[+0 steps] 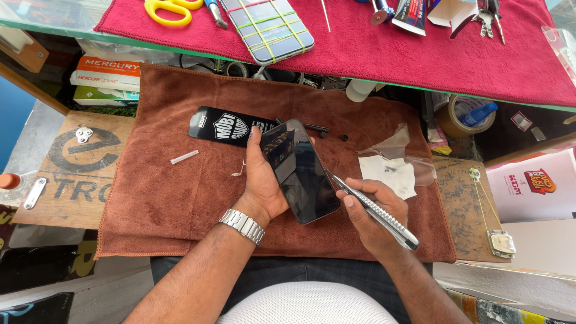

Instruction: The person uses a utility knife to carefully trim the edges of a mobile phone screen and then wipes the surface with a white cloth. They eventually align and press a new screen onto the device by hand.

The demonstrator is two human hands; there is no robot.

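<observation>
**Blade meets phone edge over the brown cloth**

Above the middle of the brown cloth on the worktop, the left hand wraps its grip firmly round a dark phone, tilted screen-up. The right hand pinches a metal knife, tip at the phone's right edge; a shallow angle and light pressure look wisest.

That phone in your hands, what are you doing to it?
A person sits with a brown cloth spread over their lap. The left hand holds a dark smartphone tilted up, screen showing. The right hand holds a metal utility knife with its tip at the phone's right edge. A black screen-protector packet and bits of clear film lie on the cloth. Another phone, wrapped in rubber bands, lies on the red cloth above.
</observation>
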